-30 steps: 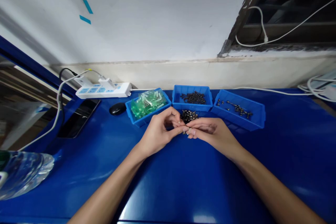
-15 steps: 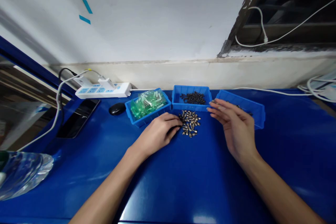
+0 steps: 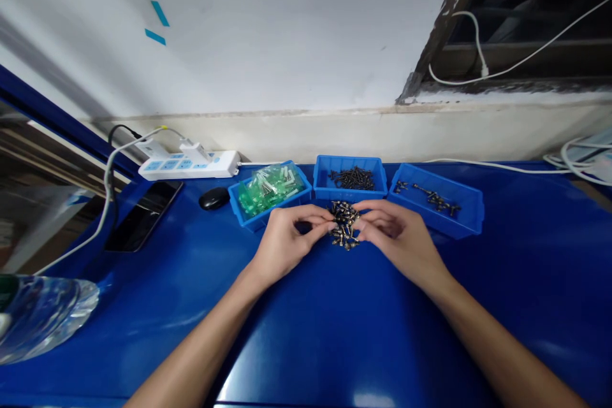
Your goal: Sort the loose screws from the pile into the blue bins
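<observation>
A small heap of brassy screws (image 3: 344, 243) lies on the blue table, in front of the middle box. From the left, my left hand (image 3: 291, 236) reaches to the heap, thumb and forefinger pinched together on a screw at its edge. Opposite it, my right hand (image 3: 399, 236) has its fingers bent in and its fingertips closed among the screws; what they grip is too small to make out. Dark screws (image 3: 354, 178) fill part of the middle blue box (image 3: 349, 194). Several screws (image 3: 436, 199) lie loose in the right blue box (image 3: 461, 220).
A left blue box (image 3: 261, 220) holds green plastic bags (image 3: 268, 191) with small parts. Beside it are a black mouse (image 3: 213, 198), a phone (image 3: 143, 217) and a white power strip (image 3: 191, 166). A large water bottle (image 3: 48, 319) stands at the near left. White cable (image 3: 502, 169) runs along the wall.
My right hand has come left and down from the right box to the heap, uncovering the screws in that box. My left hand stays at the heap, its thumb and forefinger now showing in a pinch.
</observation>
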Demonstrator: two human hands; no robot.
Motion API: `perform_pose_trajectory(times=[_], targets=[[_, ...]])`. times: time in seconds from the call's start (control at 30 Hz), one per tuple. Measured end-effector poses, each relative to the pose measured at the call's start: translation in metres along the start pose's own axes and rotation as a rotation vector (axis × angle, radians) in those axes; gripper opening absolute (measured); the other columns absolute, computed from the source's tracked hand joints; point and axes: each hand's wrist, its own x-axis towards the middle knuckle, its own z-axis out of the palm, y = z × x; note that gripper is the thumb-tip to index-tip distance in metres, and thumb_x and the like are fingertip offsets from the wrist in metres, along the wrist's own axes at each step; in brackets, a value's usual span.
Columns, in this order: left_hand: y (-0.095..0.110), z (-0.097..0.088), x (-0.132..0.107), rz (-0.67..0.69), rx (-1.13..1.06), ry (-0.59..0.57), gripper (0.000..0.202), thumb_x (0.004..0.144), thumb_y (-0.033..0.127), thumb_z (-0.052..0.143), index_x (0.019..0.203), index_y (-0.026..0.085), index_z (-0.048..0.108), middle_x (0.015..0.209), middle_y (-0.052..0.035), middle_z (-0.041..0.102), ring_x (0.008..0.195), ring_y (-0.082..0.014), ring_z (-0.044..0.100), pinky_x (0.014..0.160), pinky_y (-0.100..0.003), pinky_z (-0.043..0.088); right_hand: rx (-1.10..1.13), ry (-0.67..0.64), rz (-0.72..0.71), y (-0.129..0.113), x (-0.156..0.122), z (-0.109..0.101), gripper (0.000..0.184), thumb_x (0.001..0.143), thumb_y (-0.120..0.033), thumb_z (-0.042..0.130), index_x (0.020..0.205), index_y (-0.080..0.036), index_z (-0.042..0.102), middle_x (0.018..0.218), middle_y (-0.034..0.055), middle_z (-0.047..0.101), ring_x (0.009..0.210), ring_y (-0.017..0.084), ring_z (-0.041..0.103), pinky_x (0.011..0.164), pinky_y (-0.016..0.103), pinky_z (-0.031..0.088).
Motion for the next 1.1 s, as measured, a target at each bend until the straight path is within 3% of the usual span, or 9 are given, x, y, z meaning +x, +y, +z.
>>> perform_pose_trajectory(times=[0.13, 0.33, 0.5, 0.6, 0.67, 0.83, 0.97, 1.1], targets=[[0.003, 0.007, -0.001, -0.115, -0.169, 0.017, 0.015, 0.087, 0.028, 0.075, 0.093, 0.015, 0.074, 0.080, -0.0045, 0.080, 0.074, -0.0188, 0.077, 0.067, -0.024, 0.058, -0.078, -0.134, -0.005, 0.005, -0.005, 0.009, 0.025, 0.079, -0.028, 0.076, 0.103, -0.021, 0.076, 0.085, 0.0047, 0.082, 0.077, 0.022, 0.080, 0.074, 0.033, 0.065], [0.005, 0.010, -0.002, -0.167, -0.246, -0.054, 0.018, 0.088, 0.031, 0.073, 0.094, 0.017, 0.065, 0.076, -0.0031, 0.079, 0.073, -0.0192, 0.077, 0.061, -0.023, 0.054, -0.042, -0.121, -0.019, 0.007, -0.005, 0.012, 0.017, 0.080, -0.032, 0.077, 0.093, -0.021, 0.079, 0.090, 0.0052, 0.083, 0.085, 0.024, 0.081, 0.083, 0.036, 0.066], [0.006, 0.005, -0.002, -0.062, -0.041, -0.052, 0.011, 0.096, 0.028, 0.064, 0.098, 0.017, 0.066, 0.079, -0.0022, 0.077, 0.073, -0.0175, 0.074, 0.065, -0.024, 0.054, 0.034, -0.093, 0.044, 0.002, -0.002, 0.009, 0.018, 0.074, -0.034, 0.080, 0.085, -0.019, 0.079, 0.077, 0.0051, 0.081, 0.070, 0.023, 0.079, 0.069, 0.033, 0.065], [0.001, 0.000, -0.002, 0.145, 0.244, -0.089, 0.012, 0.099, 0.022, 0.059, 0.101, 0.018, 0.070, 0.096, -0.0048, 0.078, 0.088, -0.0196, 0.073, 0.082, -0.031, 0.057, 0.100, 0.031, 0.063, -0.001, 0.002, 0.004, 0.021, 0.069, -0.035, 0.085, 0.079, -0.019, 0.077, 0.066, 0.0037, 0.076, 0.059, 0.020, 0.075, 0.057, 0.029, 0.061], [-0.004, -0.002, -0.001, 0.271, 0.398, -0.157, 0.016, 0.100, 0.019, 0.058, 0.106, 0.018, 0.072, 0.109, -0.0074, 0.077, 0.100, -0.0227, 0.071, 0.094, -0.037, 0.056, 0.144, 0.188, 0.030, -0.002, 0.005, 0.000, 0.022, 0.067, -0.034, 0.088, 0.078, -0.019, 0.077, 0.061, 0.0012, 0.073, 0.054, 0.018, 0.072, 0.052, 0.027, 0.058], [-0.018, -0.002, -0.001, 0.343, 0.555, -0.264, 0.021, 0.102, 0.015, 0.053, 0.106, 0.016, 0.074, 0.110, -0.0095, 0.075, 0.101, -0.0241, 0.070, 0.091, -0.038, 0.058, 0.259, 0.617, -0.058, -0.004, 0.011, -0.012, 0.024, 0.070, -0.029, 0.087, 0.088, -0.021, 0.075, 0.069, -0.0004, 0.076, 0.061, 0.019, 0.075, 0.059, 0.031, 0.062], [-0.019, -0.003, -0.001, 0.307, 0.584, -0.268, 0.019, 0.100, 0.014, 0.055, 0.104, 0.017, 0.073, 0.102, -0.0087, 0.075, 0.095, -0.0223, 0.070, 0.086, -0.036, 0.060, 0.283, 0.661, -0.102, -0.005, 0.012, -0.015, 0.028, 0.078, -0.029, 0.083, 0.103, -0.023, 0.074, 0.092, 0.0026, 0.080, 0.075, 0.021, 0.078, 0.065, 0.034, 0.064], [-0.015, -0.005, -0.001, 0.292, 0.582, -0.265, 0.016, 0.096, 0.012, 0.058, 0.103, 0.016, 0.072, 0.099, -0.0089, 0.073, 0.093, -0.0229, 0.070, 0.085, -0.037, 0.060, 0.221, 0.544, -0.162, -0.002, 0.008, -0.014, 0.023, 0.086, -0.031, 0.075, 0.107, -0.025, 0.071, 0.100, 0.0042, 0.079, 0.074, 0.020, 0.077, 0.063, 0.034, 0.063]])
